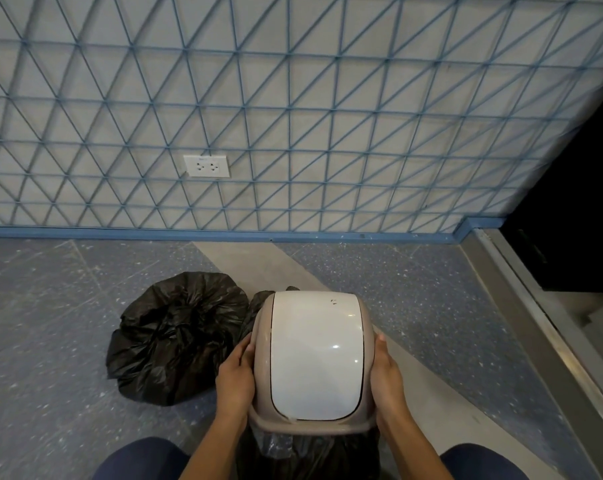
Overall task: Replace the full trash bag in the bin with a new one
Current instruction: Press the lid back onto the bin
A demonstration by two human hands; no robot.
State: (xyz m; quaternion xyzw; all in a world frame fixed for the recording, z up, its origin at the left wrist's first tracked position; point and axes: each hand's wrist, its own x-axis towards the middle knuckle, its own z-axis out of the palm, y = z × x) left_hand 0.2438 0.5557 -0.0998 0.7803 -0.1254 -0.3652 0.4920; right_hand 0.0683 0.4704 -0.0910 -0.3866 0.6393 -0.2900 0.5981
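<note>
The bin's lid, beige with a white swing flap, sits on top of the bin between my knees. My left hand holds the lid's left side and my right hand holds its right side, fingers wrapped around the beige frame. Black bag plastic sticks out from under the lid's front rim; the bin body below is mostly hidden. A full, tied black trash bag lies on the floor just left of the bin.
A wall with a blue lattice pattern and a white double socket stands behind. A blue skirting board runs along its foot. A metal door threshold and a dark opening lie to the right. The floor is speckled grey-blue.
</note>
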